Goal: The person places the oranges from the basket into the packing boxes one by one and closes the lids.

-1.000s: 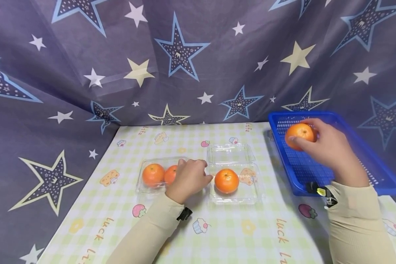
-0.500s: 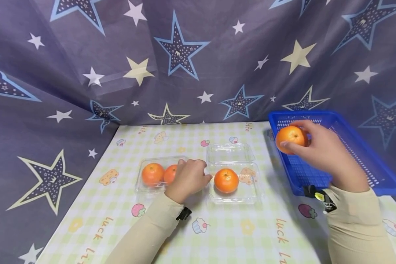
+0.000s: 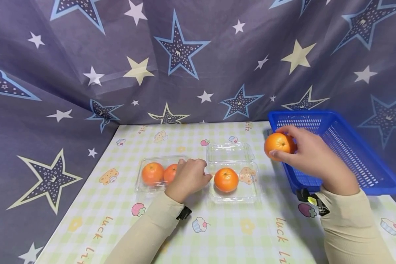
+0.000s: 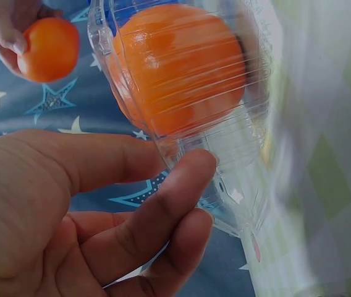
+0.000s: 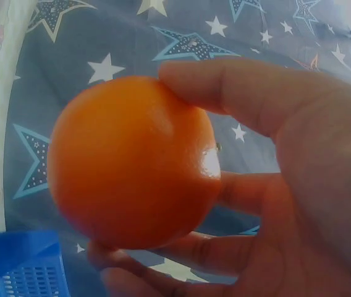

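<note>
My right hand [image 3: 311, 159] holds an orange [image 3: 278, 146] between thumb and fingers, at the left rim of the blue basket [image 3: 349, 157]. In the right wrist view this orange [image 5: 132, 164] fills the grasp. My left hand [image 3: 189, 179] pinches the left edge of an open clear plastic clamshell box [image 3: 247, 200]. The left wrist view has the thumb and fingertips right at the wall of that box [image 4: 188, 145]. One orange [image 3: 226, 180] sits in the left half of its base, and its lid [image 3: 229, 152] lies folded back.
Left of my left hand stands another clear plastic box [image 3: 145, 190] with two oranges [image 3: 153, 173] visible, one partly hidden by the hand. A checkered cloth [image 3: 217, 238] covers the table. A star-printed curtain [image 3: 118, 47] hangs at the back and left.
My right hand has moved left and slightly towards me with the orange, from over the blue basket to its left rim. The left hand has stayed in place.
</note>
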{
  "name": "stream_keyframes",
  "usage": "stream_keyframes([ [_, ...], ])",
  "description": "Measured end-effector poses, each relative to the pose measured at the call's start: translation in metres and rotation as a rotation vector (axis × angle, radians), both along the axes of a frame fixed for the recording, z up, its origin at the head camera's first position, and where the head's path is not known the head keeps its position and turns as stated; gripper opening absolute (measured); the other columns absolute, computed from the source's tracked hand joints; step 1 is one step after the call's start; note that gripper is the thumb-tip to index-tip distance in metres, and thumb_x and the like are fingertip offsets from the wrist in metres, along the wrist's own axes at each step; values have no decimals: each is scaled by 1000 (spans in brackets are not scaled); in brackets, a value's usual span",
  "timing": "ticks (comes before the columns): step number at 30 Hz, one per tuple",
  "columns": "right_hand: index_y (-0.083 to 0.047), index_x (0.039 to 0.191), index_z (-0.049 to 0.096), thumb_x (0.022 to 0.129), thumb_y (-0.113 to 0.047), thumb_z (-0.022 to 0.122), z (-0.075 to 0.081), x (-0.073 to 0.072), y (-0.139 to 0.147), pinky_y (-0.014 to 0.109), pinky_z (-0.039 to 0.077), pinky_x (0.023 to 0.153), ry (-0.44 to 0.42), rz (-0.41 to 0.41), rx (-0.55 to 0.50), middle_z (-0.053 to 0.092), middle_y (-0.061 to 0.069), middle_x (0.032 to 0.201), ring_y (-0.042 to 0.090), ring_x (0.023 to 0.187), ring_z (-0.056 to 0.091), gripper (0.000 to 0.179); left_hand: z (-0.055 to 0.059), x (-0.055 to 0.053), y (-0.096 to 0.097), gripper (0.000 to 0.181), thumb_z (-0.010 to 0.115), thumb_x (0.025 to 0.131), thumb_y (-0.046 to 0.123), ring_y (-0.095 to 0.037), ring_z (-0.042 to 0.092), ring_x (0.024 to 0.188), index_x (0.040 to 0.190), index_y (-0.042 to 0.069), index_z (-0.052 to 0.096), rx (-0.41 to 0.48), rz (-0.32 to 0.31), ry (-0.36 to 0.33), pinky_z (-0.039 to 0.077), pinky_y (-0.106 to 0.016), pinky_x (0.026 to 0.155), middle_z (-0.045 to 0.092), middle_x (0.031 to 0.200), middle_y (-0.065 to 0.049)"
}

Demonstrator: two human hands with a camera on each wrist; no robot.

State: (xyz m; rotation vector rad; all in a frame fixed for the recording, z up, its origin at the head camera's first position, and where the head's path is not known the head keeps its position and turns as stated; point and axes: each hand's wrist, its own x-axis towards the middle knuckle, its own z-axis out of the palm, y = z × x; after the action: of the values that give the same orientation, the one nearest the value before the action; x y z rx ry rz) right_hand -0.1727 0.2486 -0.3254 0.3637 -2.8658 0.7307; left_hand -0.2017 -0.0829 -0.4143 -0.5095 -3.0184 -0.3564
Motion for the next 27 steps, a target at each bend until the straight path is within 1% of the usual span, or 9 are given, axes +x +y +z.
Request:
stream_keyframes([
  [4,-16,137,58,86,-58,78,-2,1,-4,36,52,72,-1,33,32,66,11,110,28,93,60,70,0,0,0,20,79,88,33,-15,55,63,82,17,69,0,-1,-5,37,-43,80,58,59,9],
  [7,-17,136,58,86,-59,77,-3,1,-9,36,52,73,2,54,49,66,9,108,27,93,59,68,0,0,0,20,80,87,33,-15,54,63,82,17,69,0,0,-10,36,-43,80,58,59,9],
  [11,-16,133,59,87,-55,78,-6,1,-15,37,50,74,18,75,70,65,7,104,26,91,59,63,0,0,0,20,79,88,33,-15,55,64,88,14,73,3,0,-17,36,-43,81,59,60,9],
  [15,-15,132,59,87,-51,80,-9,1,-22,36,49,72,10,105,80,65,6,101,25,88,58,61,0,0,-1,22,79,88,33,-15,56,65,94,12,76,4,3,-26,36,-43,81,60,61,9],
  [18,-13,133,58,87,-51,80,-11,1,-26,35,49,71,-14,130,82,65,6,101,23,87,58,63,0,0,-1,21,79,88,33,-15,55,64,89,14,73,-1,6,-25,36,-43,81,59,60,8],
  [22,-13,132,58,87,-48,81,-14,1,-30,34,50,71,-41,153,90,65,6,102,22,86,58,62,0,0,-1,22,79,88,33,-16,54,61,79,18,66,-2,4,-20,35,-42,79,57,58,7],
  [25,-13,131,59,87,-45,82,-17,1,-33,34,50,72,-47,174,91,65,5,101,21,86,58,59,0,0,-1,23,79,88,33,-16,53,61,78,18,65,0,3,-19,35,-42,79,57,58,7],
  [27,-14,129,60,87,-44,82,-18,1,-36,34,50,73,-47,190,88,65,4,101,20,86,58,56,0,-1,-1,21,78,89,33,-16,54,62,81,17,67,1,4,-20,35,-42,79,58,59,7],
])
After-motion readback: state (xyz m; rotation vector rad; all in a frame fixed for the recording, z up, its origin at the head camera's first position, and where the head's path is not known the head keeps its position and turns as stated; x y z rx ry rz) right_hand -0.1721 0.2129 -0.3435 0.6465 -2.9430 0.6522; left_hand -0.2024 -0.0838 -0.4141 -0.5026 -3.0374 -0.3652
